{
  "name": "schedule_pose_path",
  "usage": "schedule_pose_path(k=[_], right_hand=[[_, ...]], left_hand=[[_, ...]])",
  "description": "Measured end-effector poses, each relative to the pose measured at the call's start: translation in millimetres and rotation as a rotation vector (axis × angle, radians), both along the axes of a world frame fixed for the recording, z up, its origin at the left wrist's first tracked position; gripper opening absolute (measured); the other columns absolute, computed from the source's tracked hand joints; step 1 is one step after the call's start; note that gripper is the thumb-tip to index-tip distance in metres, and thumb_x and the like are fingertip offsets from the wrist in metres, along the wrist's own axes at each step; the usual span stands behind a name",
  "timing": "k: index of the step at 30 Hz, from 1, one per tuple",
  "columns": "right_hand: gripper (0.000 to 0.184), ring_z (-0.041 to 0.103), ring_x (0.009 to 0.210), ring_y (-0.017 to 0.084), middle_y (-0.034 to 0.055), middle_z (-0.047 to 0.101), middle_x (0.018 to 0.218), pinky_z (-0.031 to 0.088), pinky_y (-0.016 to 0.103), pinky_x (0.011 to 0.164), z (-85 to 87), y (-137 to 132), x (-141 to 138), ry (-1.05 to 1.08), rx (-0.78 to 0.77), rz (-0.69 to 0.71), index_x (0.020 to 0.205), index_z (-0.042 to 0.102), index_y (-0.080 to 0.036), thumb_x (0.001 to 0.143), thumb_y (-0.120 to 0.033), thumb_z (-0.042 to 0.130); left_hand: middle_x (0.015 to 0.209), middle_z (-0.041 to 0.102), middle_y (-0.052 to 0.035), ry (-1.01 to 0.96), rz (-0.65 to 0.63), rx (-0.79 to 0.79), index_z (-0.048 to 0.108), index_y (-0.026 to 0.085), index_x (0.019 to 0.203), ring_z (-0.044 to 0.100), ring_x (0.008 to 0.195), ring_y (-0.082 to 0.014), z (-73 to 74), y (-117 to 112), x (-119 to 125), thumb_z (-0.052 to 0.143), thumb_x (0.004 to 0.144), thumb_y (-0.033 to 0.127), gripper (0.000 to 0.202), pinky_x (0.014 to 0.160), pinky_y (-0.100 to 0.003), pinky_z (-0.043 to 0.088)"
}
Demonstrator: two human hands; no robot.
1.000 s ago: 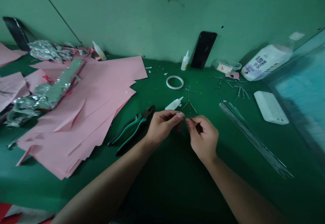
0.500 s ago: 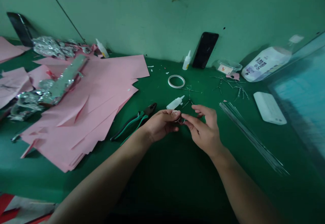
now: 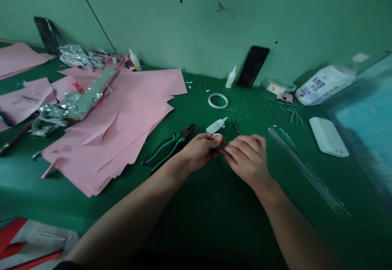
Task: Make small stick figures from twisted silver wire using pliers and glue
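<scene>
Near the middle of the green tabletop, my left hand (image 3: 200, 151) pinches a small loop of thin wire (image 3: 215, 135) between thumb and fingers. My right hand (image 3: 249, 156) is close beside it, its fingers closed on the same wire; most of the wire is hidden by the fingers. Just beyond the hands lie a small white glue bottle (image 3: 216, 125) on its side and a stick figure of twisted wire (image 3: 233, 119). Pliers with green-black handles (image 3: 171, 145) rest left of my left hand.
Pink paper sheets (image 3: 122, 111) and crumpled foil (image 3: 76, 56) spread on the left. A white tape ring (image 3: 210, 101), an upright glue bottle (image 3: 231, 78) and a leaning phone (image 3: 253, 67) are behind. Straight wires (image 3: 306, 170), a white power-bank-like block (image 3: 328, 136) and a bottle (image 3: 324, 84) lie right.
My right hand's fingers have curled in and closed nearer the left hand. The left hand keeps its pinch on the wire. The whole view has shifted slightly.
</scene>
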State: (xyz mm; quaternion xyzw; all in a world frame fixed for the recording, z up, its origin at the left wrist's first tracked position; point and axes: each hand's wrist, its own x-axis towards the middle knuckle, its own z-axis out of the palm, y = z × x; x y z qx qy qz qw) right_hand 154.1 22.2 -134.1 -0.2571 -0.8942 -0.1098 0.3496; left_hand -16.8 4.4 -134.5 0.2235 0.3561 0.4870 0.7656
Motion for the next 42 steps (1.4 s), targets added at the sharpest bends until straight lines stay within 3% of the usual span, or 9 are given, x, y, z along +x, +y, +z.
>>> schedule_pose_path(k=[4, 9, 12, 18, 23, 27, 34, 37, 42], right_hand=[[0.010, 0.065, 0.081, 0.019, -0.0027, 0.069, 0.072, 0.037, 0.039, 0.083, -3.4, -1, -2, 0.073, -0.028, -0.047, 0.079, 0.058, -0.024, 0.086, -0.020, 0.064], [0.011, 0.064, 0.072, 0.018, -0.0025, 0.068, 0.069, 0.037, 0.039, 0.080, -10.4, 1, -3, 0.170, -0.070, -0.102, 0.079, 0.056, -0.023, 0.086, -0.021, 0.065], [0.010, 0.064, 0.074, 0.019, -0.0007, 0.068, 0.071, 0.037, 0.041, 0.080, -12.3, 3, -2, 0.231, -0.074, -0.132, 0.083, 0.056, -0.022, 0.087, -0.020, 0.065], [0.008, 0.058, 0.101, 0.025, 0.0060, 0.065, 0.096, 0.045, 0.044, 0.085, -8.0, 9, 4, 0.294, -0.144, -0.078, 0.086, 0.060, -0.023, 0.088, -0.015, 0.059], [0.011, 0.054, 0.107, 0.025, 0.0052, 0.062, 0.101, 0.046, 0.045, 0.089, -6.3, 8, 5, 0.203, -0.153, 0.004, 0.087, 0.059, -0.024, 0.089, -0.014, 0.057], [0.011, 0.054, 0.111, 0.026, 0.0045, 0.061, 0.104, 0.047, 0.046, 0.090, -6.1, 6, 4, 0.227, -0.145, -0.019, 0.087, 0.060, -0.026, 0.089, -0.016, 0.058], [0.013, 0.060, 0.108, 0.024, 0.0051, 0.065, 0.103, 0.048, 0.044, 0.089, -5.2, 8, 6, 0.265, -0.135, 0.018, 0.092, 0.058, -0.025, 0.090, -0.013, 0.056], [0.012, 0.064, 0.101, 0.023, 0.0043, 0.068, 0.096, 0.047, 0.043, 0.088, -5.4, 8, 7, 0.271, -0.219, 0.052, 0.094, 0.058, -0.024, 0.090, -0.013, 0.055], [0.011, 0.060, 0.111, 0.027, 0.0066, 0.068, 0.103, 0.046, 0.048, 0.093, -4.0, 3, 3, 0.311, -0.316, 0.068, 0.098, 0.061, -0.023, 0.091, -0.021, 0.053]], left_hand=[[0.066, 0.050, 0.0005, -0.056, 0.021, -0.016, 0.061, 0.012, 0.068, 0.045, 0.059, -0.0081, 2.9, 0, 2, 0.075, 0.075, 0.024, 0.019, 0.057, -0.022, 0.035], [0.072, 0.055, -0.0030, -0.212, 0.063, -0.149, 0.064, 0.012, 0.072, 0.050, 0.061, -0.0095, 4.9, -1, 5, 0.065, 0.081, 0.019, 0.012, 0.059, -0.022, 0.041], [0.075, 0.057, -0.0046, -0.208, 0.056, -0.108, 0.066, 0.012, 0.077, 0.056, 0.067, -0.0124, 7.5, -2, 3, 0.061, 0.083, 0.019, 0.011, 0.065, -0.025, 0.048], [0.070, 0.062, -0.0050, 0.146, -0.002, 0.193, 0.063, 0.012, 0.070, 0.061, 0.068, -0.0162, 15.8, 0, -5, 0.069, 0.080, 0.036, 0.026, 0.065, -0.030, 0.052], [0.058, 0.063, -0.0044, 0.410, -0.171, 0.193, 0.063, 0.013, 0.071, 0.064, 0.060, -0.0158, 16.1, 2, -12, 0.066, 0.081, 0.052, 0.040, 0.061, -0.028, 0.050], [0.069, 0.065, -0.0050, 0.431, -0.326, 0.245, 0.067, 0.013, 0.075, 0.062, 0.065, -0.0137, 15.6, 1, -15, 0.067, 0.082, 0.049, 0.037, 0.064, -0.027, 0.051], [0.077, 0.065, -0.0056, 0.374, -0.439, 0.372, 0.068, 0.013, 0.081, 0.061, 0.071, -0.0137, 13.7, 1, -20, 0.064, 0.086, 0.040, 0.027, 0.068, -0.027, 0.052], [0.070, 0.064, -0.0042, 0.479, -0.425, 0.394, 0.065, 0.014, 0.077, 0.060, 0.065, -0.0135, 13.8, 2, -20, 0.063, 0.085, 0.037, 0.025, 0.064, -0.027, 0.051], [0.062, 0.062, -0.0011, 0.973, -0.256, 0.596, 0.066, 0.016, 0.071, 0.051, 0.056, -0.0113, 16.2, 3, -15, 0.059, 0.085, 0.027, 0.019, 0.054, -0.023, 0.038]])
